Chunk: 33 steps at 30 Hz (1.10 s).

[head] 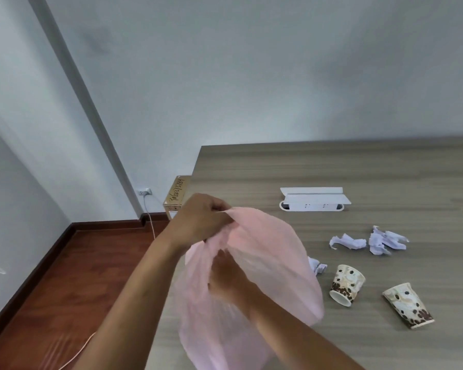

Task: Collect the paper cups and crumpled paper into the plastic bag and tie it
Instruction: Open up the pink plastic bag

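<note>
Opening step: the left hand (198,222) pinched the pink plastic bag (265,263) rim, the right hand (225,284) spreading inside, grip unclear. Cups (346,284) and crumpled paper (348,241) lay right on the counter (332,166), awaiting collection.

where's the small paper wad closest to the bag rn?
Head view, right of centre: the small crumpled white paper wad lies on the wooden table, at the pink plastic bag's right edge, just left of the nearer coffee-bean-print paper cup.
</note>
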Each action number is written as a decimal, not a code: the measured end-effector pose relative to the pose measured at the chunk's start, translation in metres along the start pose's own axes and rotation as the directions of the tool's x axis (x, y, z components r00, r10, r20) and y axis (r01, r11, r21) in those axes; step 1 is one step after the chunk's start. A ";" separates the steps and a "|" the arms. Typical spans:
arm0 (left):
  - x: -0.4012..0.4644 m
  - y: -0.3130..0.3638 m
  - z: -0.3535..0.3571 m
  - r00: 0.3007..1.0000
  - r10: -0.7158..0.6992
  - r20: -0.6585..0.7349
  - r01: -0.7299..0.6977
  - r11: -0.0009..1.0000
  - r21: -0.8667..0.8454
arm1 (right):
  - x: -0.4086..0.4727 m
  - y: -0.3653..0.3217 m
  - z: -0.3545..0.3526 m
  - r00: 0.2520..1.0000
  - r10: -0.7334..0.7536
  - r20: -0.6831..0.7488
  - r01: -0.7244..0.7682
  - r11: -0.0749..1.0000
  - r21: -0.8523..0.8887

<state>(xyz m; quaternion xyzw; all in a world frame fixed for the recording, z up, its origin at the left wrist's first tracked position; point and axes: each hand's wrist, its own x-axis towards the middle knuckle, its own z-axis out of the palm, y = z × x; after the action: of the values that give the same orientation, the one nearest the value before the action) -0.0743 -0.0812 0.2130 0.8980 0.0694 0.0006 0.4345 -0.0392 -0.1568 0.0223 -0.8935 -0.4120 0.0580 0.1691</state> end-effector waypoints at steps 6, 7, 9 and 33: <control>0.007 -0.026 -0.051 0.936 -0.010 -0.352 0.073 0.983 0.167 | -0.002 0.019 0.013 0.869 0.195 0.454 -0.157 0.980 -0.120; 0.010 -0.037 -0.060 0.923 -0.036 -0.383 0.113 0.977 0.180 | -0.006 0.021 0.012 0.858 0.179 0.481 -0.144 0.984 -0.108; 0.018 -0.061 -0.071 0.904 -0.104 -0.415 0.196 0.963 0.185 | -0.012 0.023 0.008 0.868 0.138 0.478 -0.140 0.990 -0.033; 0.064 -0.137 -0.023 0.901 -0.229 -0.369 0.350 0.886 0.305 | -0.010 0.071 -0.057 0.932 0.326 0.157 -0.303 0.940 -0.155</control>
<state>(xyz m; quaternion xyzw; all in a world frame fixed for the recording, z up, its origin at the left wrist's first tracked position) -0.0291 0.0291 0.1168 0.9294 0.2735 0.0688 0.2382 0.0188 -0.2214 0.0504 -0.9480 -0.2798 0.1382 0.0619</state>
